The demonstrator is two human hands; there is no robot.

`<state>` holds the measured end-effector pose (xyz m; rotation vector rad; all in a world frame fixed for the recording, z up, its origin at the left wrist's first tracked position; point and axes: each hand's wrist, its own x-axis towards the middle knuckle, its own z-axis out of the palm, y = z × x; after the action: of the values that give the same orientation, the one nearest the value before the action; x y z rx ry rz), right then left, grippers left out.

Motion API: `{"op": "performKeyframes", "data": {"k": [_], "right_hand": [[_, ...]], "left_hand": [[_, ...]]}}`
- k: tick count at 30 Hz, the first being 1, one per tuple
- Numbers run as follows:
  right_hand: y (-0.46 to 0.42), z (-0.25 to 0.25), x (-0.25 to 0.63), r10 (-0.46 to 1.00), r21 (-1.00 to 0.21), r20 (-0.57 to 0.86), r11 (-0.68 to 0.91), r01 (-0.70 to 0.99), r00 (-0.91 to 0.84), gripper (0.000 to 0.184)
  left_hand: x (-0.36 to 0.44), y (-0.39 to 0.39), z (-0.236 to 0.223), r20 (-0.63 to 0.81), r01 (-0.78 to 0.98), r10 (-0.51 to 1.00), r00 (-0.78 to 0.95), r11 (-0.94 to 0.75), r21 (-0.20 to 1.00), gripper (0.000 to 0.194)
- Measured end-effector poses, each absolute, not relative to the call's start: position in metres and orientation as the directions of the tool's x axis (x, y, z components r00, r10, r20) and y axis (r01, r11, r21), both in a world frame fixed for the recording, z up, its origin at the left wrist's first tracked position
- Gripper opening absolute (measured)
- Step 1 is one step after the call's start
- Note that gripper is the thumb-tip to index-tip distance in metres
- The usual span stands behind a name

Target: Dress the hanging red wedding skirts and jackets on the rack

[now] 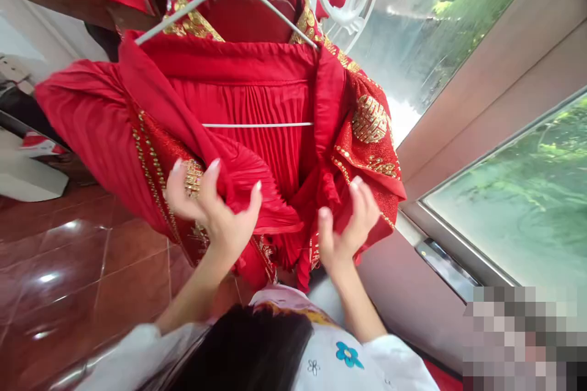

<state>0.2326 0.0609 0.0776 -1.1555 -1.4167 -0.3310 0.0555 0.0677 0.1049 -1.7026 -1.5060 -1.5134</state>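
Note:
A red pleated skirt [257, 104] with gold-embroidered red panels hangs by its waistband from a white hanger [183, 12]. Gold beads run along the panel edges. My left hand [220, 220], fingers spread, is in front of the embroidered left panel and a pleated fold. On the other side, my right hand [346, 232] is raised at the right panel, its thumb apart from its fingers. Neither hand visibly grips the cloth, though I cannot tell whether the fingertips touch it. Below and between the hands, the skirt's lower folds bunch together.
Behind the skirt are another red garment with a gold-patterned collar [195, 18] and a white scrolled metal rack [362, 0]. Windows [518, 177] stand close on the right. Reddish glossy floor tiles [68, 256] show at lower left, and a white object [32, 174] stands at far left.

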Motion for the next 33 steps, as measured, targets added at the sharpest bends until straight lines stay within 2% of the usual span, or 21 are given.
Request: {"op": "performKeyframes", "data": {"k": [2,4,6,9,11,13,17,21,25,27,30,33], "right_hand": [[0.042,0.053,0.221,0.606,-0.514,0.777,0.451,0.730,0.172,0.055],[0.033,0.034,0.213,0.702,-0.574,0.698,0.432,0.696,0.141,0.044],[0.033,0.027,0.211,0.688,-0.599,0.701,0.425,0.679,0.188,0.031],[0.039,0.035,0.215,0.651,-0.598,0.724,0.430,0.676,0.227,0.029],[0.045,0.044,0.218,0.710,-0.606,0.680,0.404,0.685,0.182,0.035],[0.051,0.050,0.219,0.771,-0.637,0.613,0.354,0.684,0.172,0.035],[0.059,0.051,0.213,0.832,-0.737,0.525,0.337,0.586,0.182,0.023],[0.056,0.048,0.203,0.918,-0.861,0.389,0.334,0.383,0.073,0.023],[0.050,0.053,0.201,0.906,-0.852,0.417,0.362,0.379,0.072,0.020],[0.048,0.058,0.201,0.926,-0.875,0.374,0.337,0.348,0.043,0.021],[0.046,0.063,0.201,0.972,-0.958,0.197,0.219,0.185,-0.129,0.027],[0.044,0.065,0.200,0.947,-0.992,0.078,0.104,0.067,-0.313,0.032]], "left_hand": [[0.043,0.053,0.058,0.904,0.943,0.377,-0.202,-0.173,0.283,0.081],[0.034,0.045,0.029,0.851,0.924,0.443,-0.283,-0.110,0.365,0.086],[0.027,0.042,0.018,0.798,0.883,0.477,-0.368,-0.091,0.461,0.086],[0.017,0.040,0.023,0.758,0.833,0.501,-0.417,-0.124,0.540,0.057],[0.013,0.037,0.029,0.729,0.819,0.542,-0.418,-0.122,0.561,0.033],[0.010,0.032,0.032,0.706,0.818,0.567,-0.426,-0.093,0.568,0.024],[0.014,0.018,0.032,0.578,0.768,0.671,-0.465,-0.019,0.640,0.026],[0.023,0.007,0.031,0.391,0.690,0.775,-0.496,0.078,0.720,0.034],[0.028,0.004,0.028,0.262,0.642,0.847,-0.462,0.115,0.758,0.046],[0.028,0.005,0.027,0.213,0.592,0.863,-0.457,0.117,0.797,0.049],[0.029,0.004,0.027,0.106,0.438,0.906,-0.410,0.094,0.894,0.045],[0.036,0.002,0.031,-0.020,0.253,0.967,-0.253,0.086,0.964,0.038]]}}
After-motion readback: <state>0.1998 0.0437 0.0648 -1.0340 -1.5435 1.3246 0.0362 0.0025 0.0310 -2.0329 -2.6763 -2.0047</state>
